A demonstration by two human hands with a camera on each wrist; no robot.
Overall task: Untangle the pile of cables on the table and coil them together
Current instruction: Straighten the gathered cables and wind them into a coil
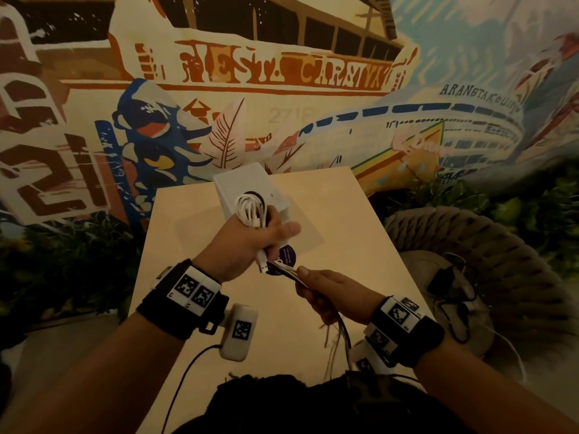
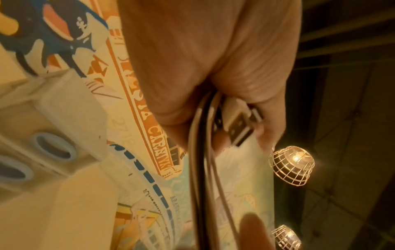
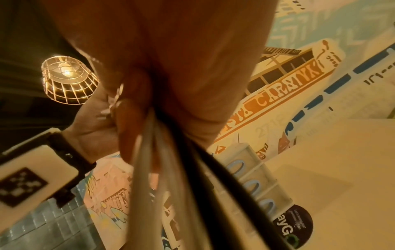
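Head view. The left hand is raised above the pale surface, its fingers curled round a coil of white cables with a black strand among the loops. A white USB plug hangs out below the palm. From the coil a bundle of loose strands runs to the right hand, whose fingers pinch it near the thumb; the tails drop below that hand toward the near edge of the surface. A white box stands at the far end of the surface, behind the coil, and a dark round sticker lies on the surface between the two hands. Each wrist carries a black band with coded markers. A painted mural covers the wall behind.

Left wrist view. The left palm fills the upper frame, fingers closed on the cables; the USB plug protrudes from the grip, and white and black strands run down to a blurred fingertip. Two caged lamps glow at right.

Right wrist view. The right hand grips the bundle, white and black strands fanning toward the camera. The left hand shows beyond. The box, with blue oval openings, and the sticker rest on the surface.
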